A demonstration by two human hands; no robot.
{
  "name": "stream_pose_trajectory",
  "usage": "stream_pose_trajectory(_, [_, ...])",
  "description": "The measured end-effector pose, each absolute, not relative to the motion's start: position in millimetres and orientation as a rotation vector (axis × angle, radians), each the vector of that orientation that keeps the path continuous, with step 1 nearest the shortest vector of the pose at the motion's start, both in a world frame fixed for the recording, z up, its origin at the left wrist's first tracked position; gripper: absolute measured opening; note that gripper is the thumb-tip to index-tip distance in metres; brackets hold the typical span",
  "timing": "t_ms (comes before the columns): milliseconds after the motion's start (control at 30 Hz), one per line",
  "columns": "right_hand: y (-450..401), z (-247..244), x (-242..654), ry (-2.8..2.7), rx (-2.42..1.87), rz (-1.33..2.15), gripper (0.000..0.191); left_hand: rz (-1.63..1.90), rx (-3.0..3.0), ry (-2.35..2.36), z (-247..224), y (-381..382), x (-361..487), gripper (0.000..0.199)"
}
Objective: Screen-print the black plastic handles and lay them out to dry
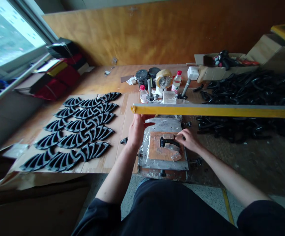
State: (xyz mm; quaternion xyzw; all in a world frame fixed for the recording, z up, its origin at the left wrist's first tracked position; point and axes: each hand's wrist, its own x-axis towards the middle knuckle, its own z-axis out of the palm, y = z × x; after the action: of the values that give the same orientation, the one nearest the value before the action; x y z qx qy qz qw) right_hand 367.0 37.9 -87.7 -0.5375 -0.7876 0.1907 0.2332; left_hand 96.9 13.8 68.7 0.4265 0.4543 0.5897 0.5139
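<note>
Left hand (136, 129): raised at the left end of the yellow-edged bar (213, 111), with forearm reaching up and forward; the fingers are spread a little and point to the right below the bar
Right hand (188, 139): comes in low from the right, wrist bent; its fingers are curled close together at the right end of the black curved part (170, 142), but I cannot tell if they pinch it
Black curved part: lies with small white marking on the brown board (154, 152), which rests on the grey metal plate (146, 160), between the two hands
Tabletop (117, 77): of wood; at left, cardboard (122, 114) carries five rows of black ribbed parts (70, 141)
Behind the bar: two dark tubs (141, 77), a tape roll (164, 79) and two red-capped bottles (177, 82)
Right side: a large heap of glossy black pieces (253, 87), near an open carton (212, 72)
Room: a brown wooden panel (157, 36) stands at the back, a bright window (11, 29) is at upper left, and the speckled floor (206, 196) shows below
</note>
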Motion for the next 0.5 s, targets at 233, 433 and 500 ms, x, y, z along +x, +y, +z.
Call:
stream_pose_trajectory(233, [-12.4, -76.5, 301.6, -2.260, -1.603, 0.472, 0.007, 0.799, 0.522, 1.221, -27.3, -59.1, 146.0, 0.060])
stream_pose_trajectory(433, [-8.3, -54.6, 304.0, -2.407, -1.042, 0.533, 0.012, 0.955, 0.328, 1.273, -53.3, -66.6, 138.2, 0.042])
stream_pose_trajectory(500, [26.6, -50.6, 337.1, -2.315, -1.206, 0.442, 0.014, 1.004, 0.411, 1.389, -50.8, -59.0, 110.5, 0.041])
